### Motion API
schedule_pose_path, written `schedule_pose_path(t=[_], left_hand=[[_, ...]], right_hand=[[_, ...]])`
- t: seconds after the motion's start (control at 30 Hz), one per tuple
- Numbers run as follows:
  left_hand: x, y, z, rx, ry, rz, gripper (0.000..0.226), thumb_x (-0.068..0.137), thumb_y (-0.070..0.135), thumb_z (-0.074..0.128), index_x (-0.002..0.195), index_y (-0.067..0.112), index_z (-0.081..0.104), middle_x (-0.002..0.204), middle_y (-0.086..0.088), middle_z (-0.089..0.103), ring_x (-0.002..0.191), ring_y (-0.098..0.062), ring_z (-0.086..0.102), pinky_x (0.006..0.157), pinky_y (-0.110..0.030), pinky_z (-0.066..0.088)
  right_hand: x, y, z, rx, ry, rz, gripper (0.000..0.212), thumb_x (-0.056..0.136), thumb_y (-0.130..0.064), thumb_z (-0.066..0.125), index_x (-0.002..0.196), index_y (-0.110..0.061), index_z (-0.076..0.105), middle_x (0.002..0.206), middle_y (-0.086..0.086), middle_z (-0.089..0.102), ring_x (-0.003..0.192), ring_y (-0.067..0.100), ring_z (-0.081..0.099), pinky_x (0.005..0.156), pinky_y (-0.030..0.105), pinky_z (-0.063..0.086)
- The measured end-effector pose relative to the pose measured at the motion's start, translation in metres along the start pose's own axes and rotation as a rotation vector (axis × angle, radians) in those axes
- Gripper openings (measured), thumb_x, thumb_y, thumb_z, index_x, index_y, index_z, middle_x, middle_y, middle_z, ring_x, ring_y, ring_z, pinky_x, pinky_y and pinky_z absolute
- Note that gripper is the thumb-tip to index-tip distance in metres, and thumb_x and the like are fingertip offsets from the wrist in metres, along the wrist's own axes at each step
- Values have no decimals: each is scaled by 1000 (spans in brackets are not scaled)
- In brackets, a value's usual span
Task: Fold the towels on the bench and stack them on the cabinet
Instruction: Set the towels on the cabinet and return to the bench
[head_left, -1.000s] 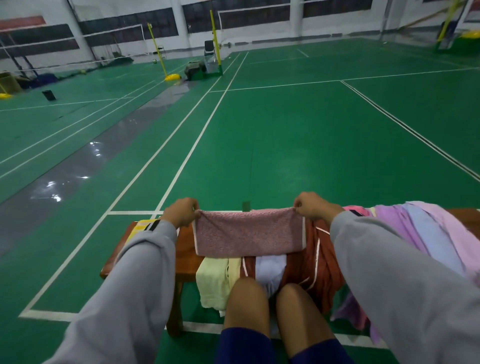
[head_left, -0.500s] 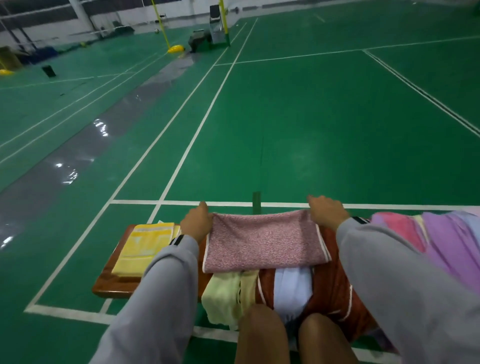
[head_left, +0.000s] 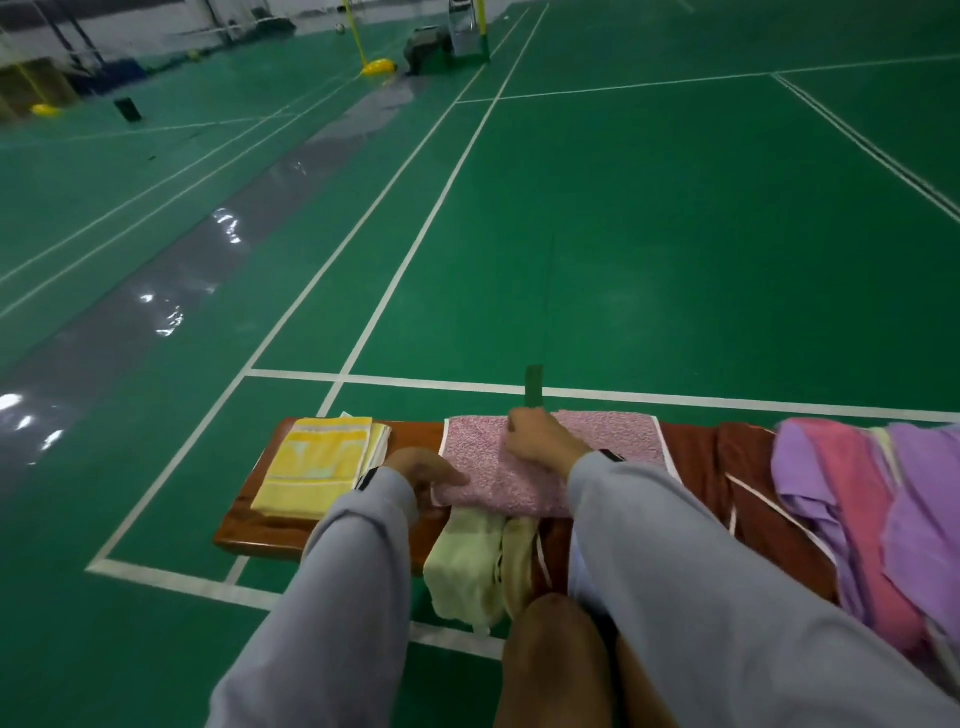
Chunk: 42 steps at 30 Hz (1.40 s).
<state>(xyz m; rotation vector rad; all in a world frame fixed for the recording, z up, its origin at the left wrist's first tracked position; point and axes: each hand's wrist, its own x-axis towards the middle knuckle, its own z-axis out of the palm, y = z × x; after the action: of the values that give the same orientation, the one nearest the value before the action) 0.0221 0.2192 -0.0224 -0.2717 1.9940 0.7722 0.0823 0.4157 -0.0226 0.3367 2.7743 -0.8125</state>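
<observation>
White lines (head_left: 623, 393) cross the green court floor (head_left: 649, 234), yellow post base (head_left: 379, 66) beyond.

The right sleeve (head_left: 675, 545) covers the near right part of the pink towel (head_left: 478, 467) and some of the maroon towel (head_left: 701, 457) beside it. The left grip (head_left: 423, 470) sits at the pink towel's near left corner with its fingertips lost against the cloth, so whether it pinches cannot be told. The same holds for the right grip (head_left: 540, 441) near the far edge. The tabletop's (head_left: 249, 530) right end lies buried under towels, and the picture's right edge cuts off the purple and pink pile (head_left: 857, 493).
</observation>
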Motion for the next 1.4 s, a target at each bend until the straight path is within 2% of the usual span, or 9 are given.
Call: schedule_pose_path(t=[0.13,0.3,0.5,0.6,0.7,0.8,0.9,1.07,1.4], left_hand=[[-15,3,-4,177,47,-38,61,94,31,74,143,6,48,59,0,45,50,-10,35,46,-19,36],[-30,15,7,20,109,154,26,85,18,76,106,8,64,85,-7,62,68,-16,56,59,-25,49],[-75,68,41,60,120,592,35,63,19,72,95,4,71,86,-10,67,77,-25,62,72,-40,56],[-98,84,68,256,134,716,17,79,12,75,94,13,66,87,-6,63,76,-21,59,66,-34,53],[-102,95,99,359,130,760,21,88,13,69,108,10,65,92,-10,65,77,-25,62,70,-42,59],[-104,104,129,469,251,829,11,90,23,68,91,13,64,95,-16,67,81,-27,58,67,-33,42],[-99,107,156,498,323,827,32,87,40,66,78,9,63,88,-19,70,76,-27,58,65,-31,36],[-94,107,188,455,323,835,19,94,19,65,80,7,63,77,-11,57,71,-24,51,56,-32,31],[-91,111,228,379,469,936,12,89,12,59,83,3,64,83,-15,68,68,-27,54,57,-31,34]], right_hand=[[1,-24,17,9,-26,-24,19,99,-20,54,111,-9,63,110,11,65,91,24,61,75,33,50],[-7,-31,10,99,12,9,35,104,-38,50,92,-8,62,95,11,66,83,27,64,78,40,57],[-16,-21,-37,748,40,253,62,90,-68,60,93,-6,69,84,15,73,71,30,74,58,34,59],[-19,-1,-57,846,115,323,53,77,-52,79,98,-5,67,94,15,74,81,29,74,71,41,63],[-29,22,-73,755,192,353,31,75,-20,76,98,-2,69,95,17,73,77,29,72,62,36,58],[-38,50,-81,679,220,402,22,80,-4,70,100,5,68,94,19,70,80,32,69,62,38,57],[-44,81,-77,529,247,397,19,87,-8,68,103,2,71,96,17,68,84,28,63,69,32,48],[-48,115,-68,384,290,362,1,80,-6,69,81,-7,70,86,15,70,83,31,67,65,32,46],[-53,147,-71,369,351,333,31,82,-6,66,60,-17,47,62,2,50,62,22,48,52,30,30]])
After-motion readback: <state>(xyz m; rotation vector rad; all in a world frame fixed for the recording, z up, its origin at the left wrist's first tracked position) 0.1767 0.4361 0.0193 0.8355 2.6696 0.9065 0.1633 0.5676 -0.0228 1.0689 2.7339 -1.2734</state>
